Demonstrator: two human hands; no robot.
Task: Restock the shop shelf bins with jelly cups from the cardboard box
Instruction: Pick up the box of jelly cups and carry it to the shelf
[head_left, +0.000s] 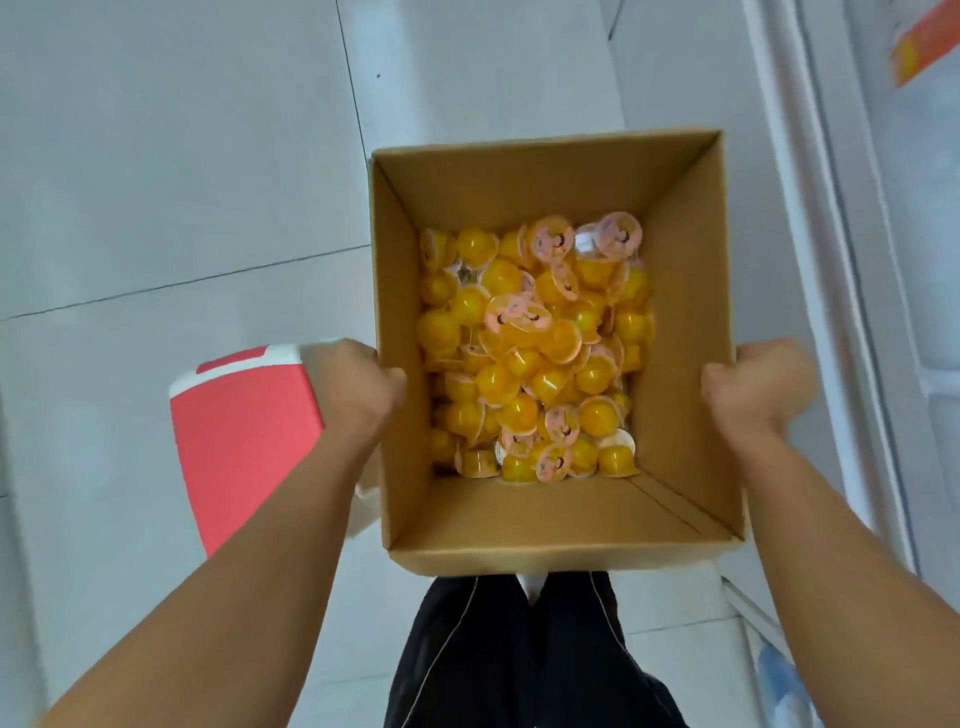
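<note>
Gripping the cardboard box (519, 525) (jelly cups (535, 353) inside) between them: left hand (358, 384), right hand (753, 384)

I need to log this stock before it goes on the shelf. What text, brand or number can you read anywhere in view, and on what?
No text can be read.
Jelly cups: pink lids carry a printed figure, any wording too small and blurred.
Box: plain cardboard, no print visible.
Red container: no text visible.
Orange sign, top right: blurred, unreadable.
</note>
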